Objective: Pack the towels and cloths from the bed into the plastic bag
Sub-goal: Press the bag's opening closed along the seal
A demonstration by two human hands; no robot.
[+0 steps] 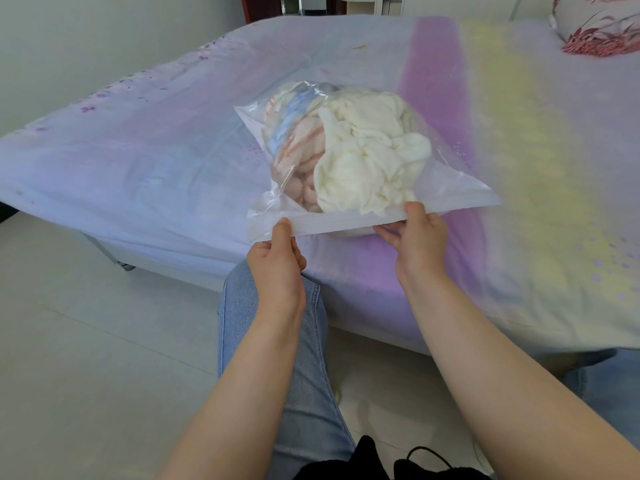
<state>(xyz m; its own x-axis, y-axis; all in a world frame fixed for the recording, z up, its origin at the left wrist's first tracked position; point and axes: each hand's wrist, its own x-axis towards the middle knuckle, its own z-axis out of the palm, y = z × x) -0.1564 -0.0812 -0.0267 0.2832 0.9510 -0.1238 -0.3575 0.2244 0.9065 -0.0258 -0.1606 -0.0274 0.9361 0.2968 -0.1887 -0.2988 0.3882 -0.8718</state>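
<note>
Pinching plastic bag (346, 225) mouth strip: left hand (277, 258) near its corner, right hand (420, 237) mid-edge. Lying on bed (173, 150), stuffed with towels (363, 150). Likely light, squashy, slick film; gripping the stiffer seal strip looking safest.

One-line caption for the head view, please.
Both hands, left hand and right hand, pinch the near edge of a clear plastic bag stuffed with towels on the bed.
</note>
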